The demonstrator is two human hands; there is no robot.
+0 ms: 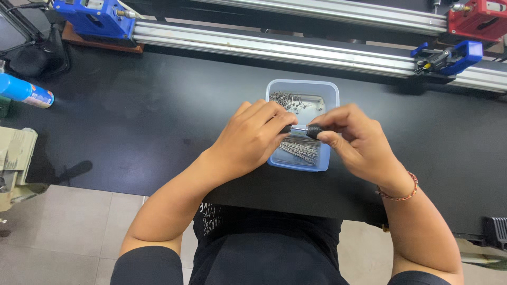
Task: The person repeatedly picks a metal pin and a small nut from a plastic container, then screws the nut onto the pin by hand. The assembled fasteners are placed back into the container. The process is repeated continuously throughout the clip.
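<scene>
Hands meet over a pale blue plastic tray [330, 95] on a black bench top [158, 121]. Left hand [251, 138] curls its fingers closed around one end of a small tool [306, 130]; right hand [355, 141] pinches the black knurled grip between thumb and forefinger. The tool's metal shaft bridges both fingertips; what it is, possibly a pin vise, is unclear. Below the fingers lie thin metal pins [302, 149]; beyond them, small parts [290, 100]. Aluminium rails [274, 50] cross the far edge; beige tiled floor [63, 232] lies beneath.
</scene>
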